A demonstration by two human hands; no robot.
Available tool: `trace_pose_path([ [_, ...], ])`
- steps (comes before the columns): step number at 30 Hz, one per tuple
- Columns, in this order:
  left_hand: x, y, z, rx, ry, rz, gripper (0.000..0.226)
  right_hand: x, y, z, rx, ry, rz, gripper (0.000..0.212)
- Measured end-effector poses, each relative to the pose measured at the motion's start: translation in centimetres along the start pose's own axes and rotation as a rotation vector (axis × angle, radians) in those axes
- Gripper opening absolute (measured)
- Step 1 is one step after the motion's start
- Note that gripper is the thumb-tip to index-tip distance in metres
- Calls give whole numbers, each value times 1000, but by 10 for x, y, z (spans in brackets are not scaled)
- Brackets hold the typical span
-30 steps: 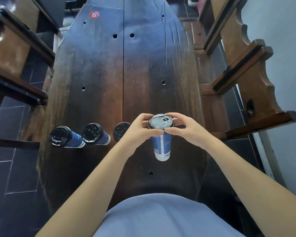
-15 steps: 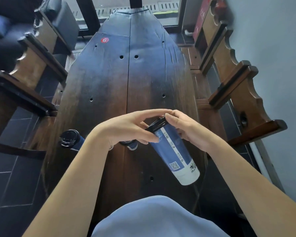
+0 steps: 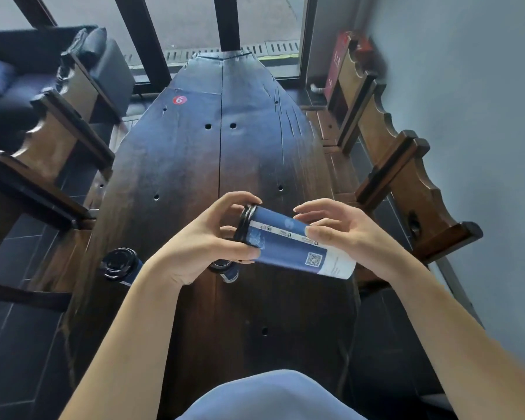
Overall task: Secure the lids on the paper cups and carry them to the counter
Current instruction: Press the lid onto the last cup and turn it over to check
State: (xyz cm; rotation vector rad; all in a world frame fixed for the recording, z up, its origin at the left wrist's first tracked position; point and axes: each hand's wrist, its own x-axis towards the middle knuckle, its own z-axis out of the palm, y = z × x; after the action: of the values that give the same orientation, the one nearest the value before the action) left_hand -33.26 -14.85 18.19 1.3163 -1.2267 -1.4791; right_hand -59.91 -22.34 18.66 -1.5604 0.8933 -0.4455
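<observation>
Change: since half a second ago the held cup has tipped further, from steeply tilted to nearly on its side, and the right hand has slid from the lid end down to the cup's lower half.
Held cup: a blue paper cup (image 3: 288,245) with a white base band and a small square code on its side, held in the air above the near part of the tabletop, lid end pointing left, base pointing right and slightly down.
Lid: a black lid (image 3: 245,221) sits on the cup's left end; how firmly it is seated cannot be told.
Left hand: the left hand (image 3: 203,241) grips the lid end, fingers curled over the top of the rim and the thumb under the cup's side.
Right hand: the right hand (image 3: 343,231) touches the cup's lower half with loosely spread fingers, a fingertip on the blue wall near the white band.
Other cups: a lidded cup (image 3: 120,263) stands at the tabletop's left edge; a second cup (image 3: 226,269) stands near the middle, mostly hidden under the left hand.
Tabletop: a long dark wooden tabletop (image 3: 194,165) with round holes and a red sticker (image 3: 179,100) near its far left corner.
Surroundings: wooden chairs (image 3: 406,177) stand along both long edges.
</observation>
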Motion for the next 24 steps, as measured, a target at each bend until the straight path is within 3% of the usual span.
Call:
trace_pose_path([
  [4,-14,-5,-9,-242,91,54,75,-25,-6,-6,59,68,-161,50],
  [7,-23,-8,-14,-275,80,84,79,-32,-7,-2,85,64,-207,63],
  [13,-29,-4,-16,-168,28,164,86,-32,-15,-1,124,53,-219,61],
  [19,-33,3,-22,-130,17,193,59,-26,-19,0,119,27,-172,59],
  [21,-32,2,-23,-159,40,168,55,-24,-18,1,104,35,-174,50],
  [24,-31,2,-25,-241,61,127,56,-19,-17,2,96,62,-191,56],
])
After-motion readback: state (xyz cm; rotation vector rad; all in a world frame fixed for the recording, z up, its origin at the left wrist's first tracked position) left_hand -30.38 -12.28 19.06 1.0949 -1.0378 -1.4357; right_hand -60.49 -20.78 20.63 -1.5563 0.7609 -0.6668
